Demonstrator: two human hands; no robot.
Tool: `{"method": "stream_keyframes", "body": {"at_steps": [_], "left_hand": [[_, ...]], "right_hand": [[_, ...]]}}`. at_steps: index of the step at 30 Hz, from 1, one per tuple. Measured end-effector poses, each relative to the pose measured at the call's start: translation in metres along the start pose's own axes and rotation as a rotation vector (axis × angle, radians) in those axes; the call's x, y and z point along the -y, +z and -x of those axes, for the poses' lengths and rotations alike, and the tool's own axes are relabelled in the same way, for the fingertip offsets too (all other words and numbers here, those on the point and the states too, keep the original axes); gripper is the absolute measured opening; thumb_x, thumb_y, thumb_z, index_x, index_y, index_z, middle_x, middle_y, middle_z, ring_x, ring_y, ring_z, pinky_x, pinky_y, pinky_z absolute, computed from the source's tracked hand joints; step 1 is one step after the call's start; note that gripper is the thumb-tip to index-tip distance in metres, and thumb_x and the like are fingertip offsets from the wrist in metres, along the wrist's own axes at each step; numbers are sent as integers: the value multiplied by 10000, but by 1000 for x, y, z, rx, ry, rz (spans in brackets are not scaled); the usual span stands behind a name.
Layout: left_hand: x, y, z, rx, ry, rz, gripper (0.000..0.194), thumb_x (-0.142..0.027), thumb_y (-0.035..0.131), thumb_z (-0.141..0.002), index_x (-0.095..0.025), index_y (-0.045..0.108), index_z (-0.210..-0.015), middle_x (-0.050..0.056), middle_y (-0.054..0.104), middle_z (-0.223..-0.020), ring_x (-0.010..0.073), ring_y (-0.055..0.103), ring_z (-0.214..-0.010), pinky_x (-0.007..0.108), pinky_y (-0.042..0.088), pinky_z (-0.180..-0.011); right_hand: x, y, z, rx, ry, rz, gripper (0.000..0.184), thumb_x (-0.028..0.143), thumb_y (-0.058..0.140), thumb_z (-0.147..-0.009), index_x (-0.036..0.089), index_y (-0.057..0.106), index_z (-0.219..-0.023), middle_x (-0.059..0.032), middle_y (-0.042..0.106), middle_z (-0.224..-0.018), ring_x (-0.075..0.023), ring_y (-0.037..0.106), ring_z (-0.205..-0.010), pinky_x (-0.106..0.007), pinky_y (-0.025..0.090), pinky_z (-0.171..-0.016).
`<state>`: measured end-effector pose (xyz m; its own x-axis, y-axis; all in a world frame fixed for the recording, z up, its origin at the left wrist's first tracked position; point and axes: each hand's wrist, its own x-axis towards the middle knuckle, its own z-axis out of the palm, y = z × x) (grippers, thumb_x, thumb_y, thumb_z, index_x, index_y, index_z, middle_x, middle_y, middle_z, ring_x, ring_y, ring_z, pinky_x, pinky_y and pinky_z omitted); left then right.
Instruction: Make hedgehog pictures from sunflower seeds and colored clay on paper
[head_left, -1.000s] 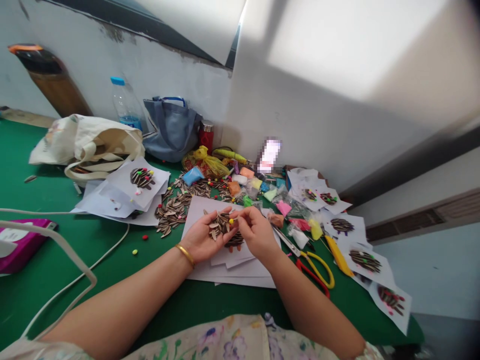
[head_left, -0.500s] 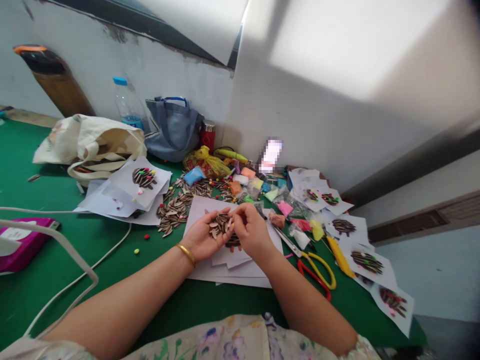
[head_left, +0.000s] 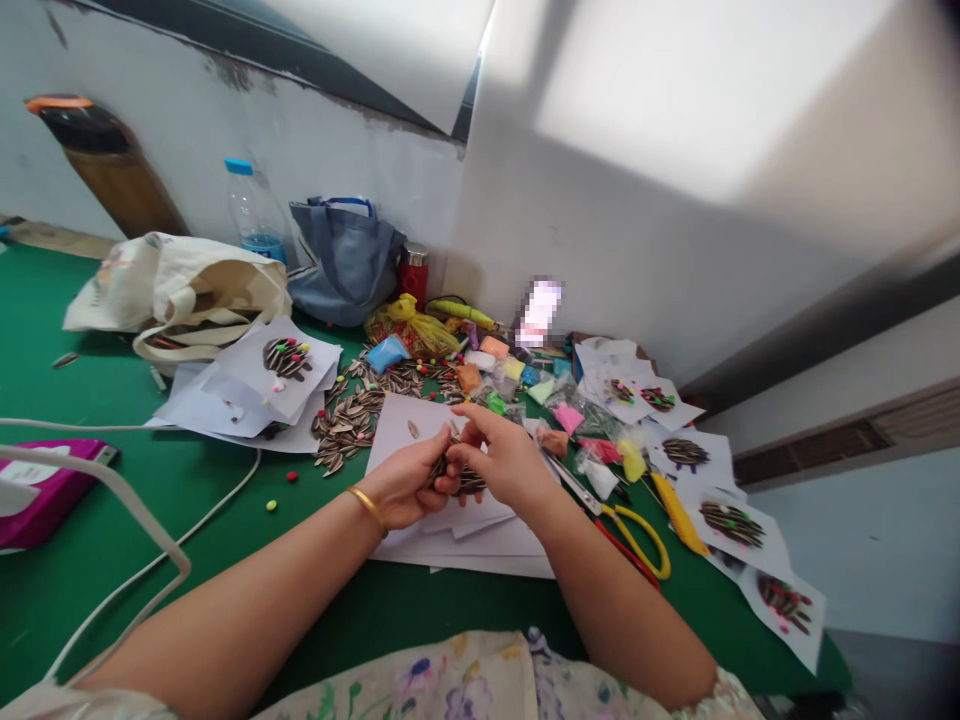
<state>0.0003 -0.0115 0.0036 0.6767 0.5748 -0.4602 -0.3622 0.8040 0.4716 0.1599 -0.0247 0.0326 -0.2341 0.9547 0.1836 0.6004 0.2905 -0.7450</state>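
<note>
My left hand (head_left: pixel 414 478) is curled closed around a bunch of striped sunflower seeds (head_left: pixel 439 466), some showing between the fingers. Close against it, my right hand (head_left: pixel 499 452) has its index finger and thumb apart at the seeds; I make out nothing held in it. Below both hands lies a stack of white paper (head_left: pixel 480 545). On its top sheet is a seed shape (head_left: pixel 472 484), mostly hidden by my fingers. One loose seed (head_left: pixel 413 429) rests on the paper beyond my left hand.
A seed pile (head_left: pixel 349 425) spreads behind the paper, beside bagged coloured clay (head_left: pixel 568 416). Scissors (head_left: pixel 637 540) and a yellow cutter (head_left: pixel 679 515) lie to the right, near finished seed pictures (head_left: pixel 731 522). At left are a canvas bag (head_left: pixel 172 280), more pictures (head_left: pixel 289 365) and a white cable (head_left: pixel 142 500).
My left hand has gone from an open palm of seeds to closed around them. My right hand has loosened its pinch, its index finger now raised. A loose seed now shows on the paper.
</note>
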Motion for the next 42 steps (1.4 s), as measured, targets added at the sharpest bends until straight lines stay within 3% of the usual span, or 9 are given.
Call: {"method": "stream_keyframes", "body": {"at_steps": [7,11,14,18,25,29,37,42], "left_hand": [[0,-3,-3,39,-27,-214,430,-564,592,-849,-154,534,-732,-32,452,-593,21,333,-394,83,103,-330],[-2,-5,-3,66,-62,-186,420,-558,562,-871,-161,523,-740,6,514,-612,25,346,-405,81,107,-333],[-3,-6,-3,86,-66,-146,424,-569,552,-875,-163,519,-753,21,535,-632,33,381,-423,78,123,-331],[-3,-8,-5,89,-26,-87,341,-474,634,-856,-163,523,-773,-18,495,-647,30,406,-432,78,118,-320],[-2,-6,-3,12,22,-71,372,-494,604,-871,-149,526,-756,-8,496,-638,25,404,-420,68,150,-311],[-3,-3,-2,-26,49,-117,352,-484,612,-867,-153,529,-781,-15,492,-662,23,407,-432,68,151,-319],[-6,0,-2,-55,103,-97,237,-335,609,-878,-159,499,-764,-38,451,-680,13,358,-428,74,145,-318],[-7,-2,-2,-39,78,-25,241,-316,567,-909,-155,478,-753,-34,437,-695,14,358,-435,74,152,-321]], "right_hand": [[4,-11,-1,107,-30,78,364,160,608,-807,290,627,-1146,43,668,-805,-143,627,-714,-271,498,-656],[7,-12,0,67,17,105,240,198,643,-803,267,619,-1032,53,649,-750,-143,608,-664,-258,469,-589],[5,-10,-3,77,-32,145,67,196,651,-809,240,653,-860,35,645,-754,-145,605,-693,-255,464,-605],[2,-9,-7,124,-119,157,94,163,641,-821,228,701,-789,9,665,-822,-141,619,-762,-249,476,-662],[-7,-5,-10,118,33,-8,65,253,639,-837,240,672,-782,35,649,-691,-134,585,-574,-245,448,-500],[-10,-8,-15,112,-17,42,134,265,657,-822,219,684,-699,13,644,-714,-148,603,-664,-262,464,-588],[-24,-10,-23,37,-44,46,87,216,615,-858,198,699,-854,-3,673,-824,-154,620,-797,-276,475,-738],[-37,-18,-27,-99,-18,297,222,150,557,-880,202,716,-1027,-85,642,-1232,-231,586,-1130,-389,427,-987]]}}
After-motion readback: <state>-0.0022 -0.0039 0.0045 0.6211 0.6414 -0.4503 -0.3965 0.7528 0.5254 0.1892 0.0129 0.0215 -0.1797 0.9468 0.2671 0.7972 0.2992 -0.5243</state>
